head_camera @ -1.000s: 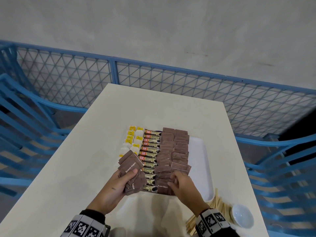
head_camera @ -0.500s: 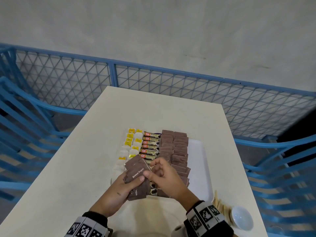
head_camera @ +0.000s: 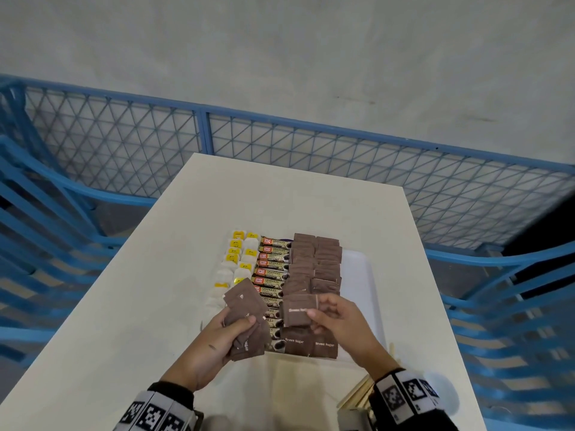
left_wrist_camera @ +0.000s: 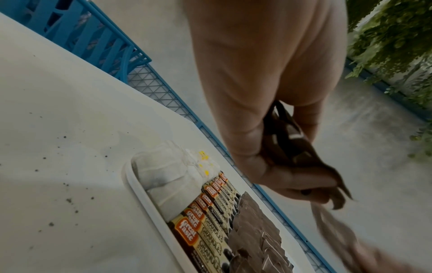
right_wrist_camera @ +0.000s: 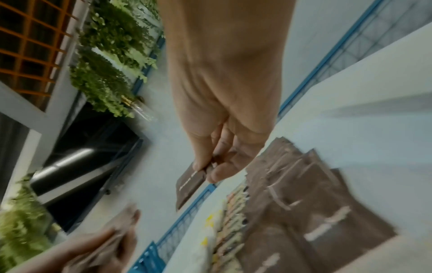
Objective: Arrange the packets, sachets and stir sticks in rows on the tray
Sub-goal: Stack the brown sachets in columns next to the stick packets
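Note:
A white tray (head_camera: 362, 275) lies on the table with rows of white tea bags (head_camera: 236, 259), coffee granule sticks (head_camera: 273, 265) and brown sugar packets (head_camera: 317, 259). My left hand (head_camera: 230, 331) grips a fanned bunch of brown sugar packets (head_camera: 245, 309) over the tray's near left corner. My right hand (head_camera: 329, 312) pinches a single brown sugar packet (head_camera: 297, 312) just above the near end of the brown rows. In the right wrist view the thumb and fingers pinch that single packet (right_wrist_camera: 189, 184). Wooden stir sticks (head_camera: 357, 393) lie on the table by my right wrist.
The white table (head_camera: 124, 306) has bare surface left of the tray and beyond it. A blue mesh fence (head_camera: 280, 144) runs past the far edge. Blue chairs (head_camera: 513, 306) stand on both sides.
My right hand drew one brown packet from the bunch in my left hand and carried it right, over the brown rows. The left hand stayed in place.

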Tool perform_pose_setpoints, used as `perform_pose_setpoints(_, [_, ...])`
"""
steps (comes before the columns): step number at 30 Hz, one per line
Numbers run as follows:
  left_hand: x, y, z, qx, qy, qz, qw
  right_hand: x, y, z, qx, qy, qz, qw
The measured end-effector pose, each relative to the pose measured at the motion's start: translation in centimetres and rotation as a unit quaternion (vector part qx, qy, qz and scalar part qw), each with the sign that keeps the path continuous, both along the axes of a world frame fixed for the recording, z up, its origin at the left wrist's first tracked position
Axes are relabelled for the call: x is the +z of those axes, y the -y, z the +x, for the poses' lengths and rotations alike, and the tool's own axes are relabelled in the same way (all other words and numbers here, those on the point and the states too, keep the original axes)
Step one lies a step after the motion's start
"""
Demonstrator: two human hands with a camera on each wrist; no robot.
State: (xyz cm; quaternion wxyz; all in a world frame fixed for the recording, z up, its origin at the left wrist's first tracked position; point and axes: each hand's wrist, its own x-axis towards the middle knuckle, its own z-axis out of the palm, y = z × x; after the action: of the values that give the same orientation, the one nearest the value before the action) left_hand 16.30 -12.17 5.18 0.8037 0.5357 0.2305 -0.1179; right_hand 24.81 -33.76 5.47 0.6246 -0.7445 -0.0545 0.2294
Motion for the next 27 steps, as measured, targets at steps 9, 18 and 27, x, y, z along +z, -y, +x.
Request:
perform_pose_setpoints(9, [-0.3, -0.2, 0.1, 0.025, 0.0, -0.003, 1.0, -5.2, 5.2, -1.0, 0.002, 0.068, -0.301, 0.951])
perform_pose_setpoints(18, [0.2, 0.0, 0.0, 0.002, 0.007, -0.014, 1.0, -5.7, 4.6, -1.3, 0.017, 0.093, -0.324, 0.941])
perform_pose_setpoints(27, [0.7, 0.6, -0.2, -0.075, 0.016, 0.004, 0.997, -0.2, -0.1, -0.9, 0.055, 0.193, -0.233, 0.952])
